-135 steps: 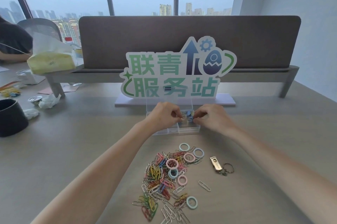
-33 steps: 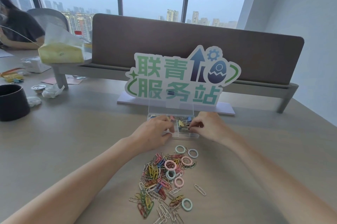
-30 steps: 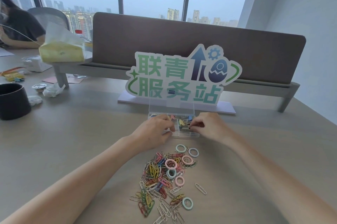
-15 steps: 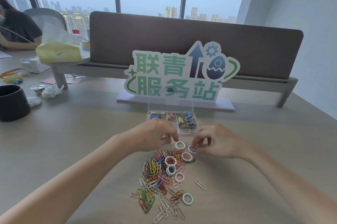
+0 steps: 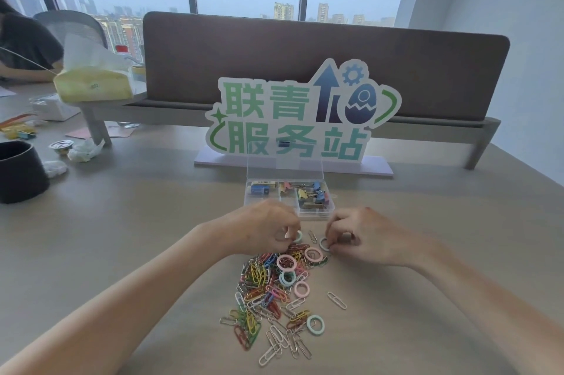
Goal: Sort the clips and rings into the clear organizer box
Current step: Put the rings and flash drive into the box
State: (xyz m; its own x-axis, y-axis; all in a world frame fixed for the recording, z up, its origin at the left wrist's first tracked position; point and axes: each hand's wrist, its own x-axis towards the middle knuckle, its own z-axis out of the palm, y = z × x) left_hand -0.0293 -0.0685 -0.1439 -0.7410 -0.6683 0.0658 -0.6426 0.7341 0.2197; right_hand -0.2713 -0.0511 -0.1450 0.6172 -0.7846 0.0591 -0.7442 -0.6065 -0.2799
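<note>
Most of the job looks undone: the surface (image 5: 122, 237) carries a broad heap of coloured paper clips (image 5: 265, 292) with several pastel rings (image 5: 287, 262) lying on and around it, a lone paper clip (image 5: 337, 300) off to the right, and none of these shows in the box. The clear organizer box (image 5: 289, 202) stands just beyond the heap with its lid raised; its far-left compartment holds a blue-and-white item I cannot identify, the right compartments hold coloured binder clips (image 5: 314, 195), and the near-left one is partly hidden by a hand. The left hand (image 5: 262, 229) curls its fingers round a pale green ring (image 5: 298, 235) at the heap's far edge, while the right hand (image 5: 363, 237) pinches a light blue ring (image 5: 324, 244) just beside it.
</note>
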